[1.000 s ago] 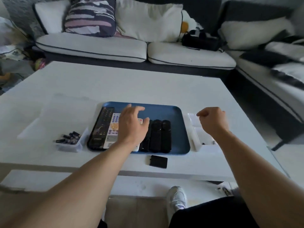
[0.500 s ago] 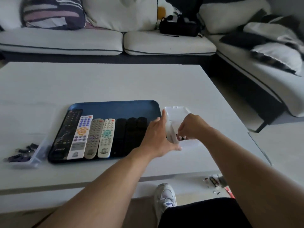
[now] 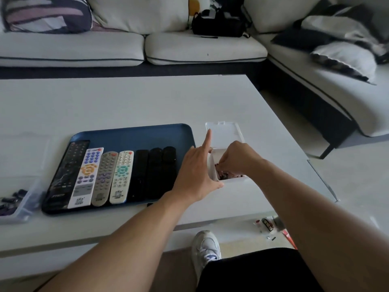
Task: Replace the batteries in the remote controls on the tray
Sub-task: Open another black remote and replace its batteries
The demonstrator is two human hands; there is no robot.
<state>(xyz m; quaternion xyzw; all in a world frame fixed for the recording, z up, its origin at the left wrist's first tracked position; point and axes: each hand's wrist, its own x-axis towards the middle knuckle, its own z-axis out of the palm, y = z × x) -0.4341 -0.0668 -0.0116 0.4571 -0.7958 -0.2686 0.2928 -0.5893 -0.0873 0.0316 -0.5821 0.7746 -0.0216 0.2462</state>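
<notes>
Seven remotes (image 3: 117, 175) in blue tray (image 3: 134, 133); left hand (image 3: 195, 171) open against box (image 3: 226, 165); right hand (image 3: 235, 159) curled inside, grip indiscernible.

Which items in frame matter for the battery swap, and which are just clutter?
Job:
blue tray
remote controls
white box of batteries, right of tray
left hand steadying that box
right hand reaching into it
clear bin of dark batteries, left of tray

Lying about:
sofa cushions
black bag
floor litter
</notes>
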